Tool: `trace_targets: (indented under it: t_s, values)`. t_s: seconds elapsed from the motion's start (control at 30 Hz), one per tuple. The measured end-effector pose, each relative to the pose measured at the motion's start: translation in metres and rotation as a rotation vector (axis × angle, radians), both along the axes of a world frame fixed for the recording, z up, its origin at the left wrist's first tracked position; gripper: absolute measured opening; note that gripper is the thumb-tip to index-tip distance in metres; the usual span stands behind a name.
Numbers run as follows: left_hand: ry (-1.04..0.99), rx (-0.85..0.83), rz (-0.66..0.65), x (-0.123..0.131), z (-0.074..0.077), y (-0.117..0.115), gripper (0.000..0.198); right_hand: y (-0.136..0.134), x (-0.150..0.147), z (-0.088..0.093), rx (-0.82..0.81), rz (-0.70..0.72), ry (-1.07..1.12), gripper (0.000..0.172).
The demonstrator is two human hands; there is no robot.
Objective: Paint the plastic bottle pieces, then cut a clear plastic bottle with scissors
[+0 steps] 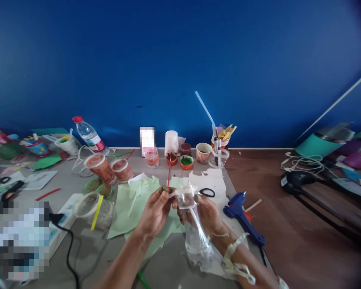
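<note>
My right hand [209,212] is wrapped around a clear plastic container [187,201] above the middle of the table. Crinkled clear plastic film [198,245] hangs below the container, toward me. Close on its left, my left hand [156,210] has thumb and fingers pinched together at a thin translucent strip [175,192] beside the container's upper edge. Whether that strip is joined to the container cannot be made out. Behind the hands, a red stick [169,174] leans up into a small paint pot [171,159]. Pale green paper [123,218] lies beneath my left hand.
A blue glue gun [245,218] lies right of my right arm. Several paint pots, a paper cup [203,151] and a water bottle [90,135] line the back. Clear tubs [88,206] and a white power strip [63,220] stand left. A black-handled object [307,192] lies far right.
</note>
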State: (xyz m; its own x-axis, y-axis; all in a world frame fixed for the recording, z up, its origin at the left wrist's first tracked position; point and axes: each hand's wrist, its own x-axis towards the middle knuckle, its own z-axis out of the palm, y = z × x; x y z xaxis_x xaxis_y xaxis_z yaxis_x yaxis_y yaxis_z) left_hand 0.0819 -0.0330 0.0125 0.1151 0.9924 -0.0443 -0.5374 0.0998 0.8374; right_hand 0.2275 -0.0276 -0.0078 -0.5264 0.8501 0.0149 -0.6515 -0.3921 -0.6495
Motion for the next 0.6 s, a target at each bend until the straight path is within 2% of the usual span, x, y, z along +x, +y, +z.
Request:
trace_targets:
  t_s: [0.2,0.3,0.37,0.6]
  values:
    - [0.123,-0.013,0.118,-0.003,-0.005,0.004,0.040,0.001,0.003,-0.005,-0.068,0.011,-0.020,0.030]
    - [0.139,0.001,0.079,-0.005,-0.004,0.005,0.046,0.001,0.007,-0.006,-0.073,0.033,-0.070,0.036]
    - [0.175,0.010,0.066,-0.006,-0.004,0.006,0.042,0.002,0.007,-0.005,-0.056,0.022,-0.077,0.039]
    - [0.368,0.008,0.054,-0.012,-0.008,0.007,0.033,0.005,0.005,-0.002,0.046,-0.137,-0.074,0.024]
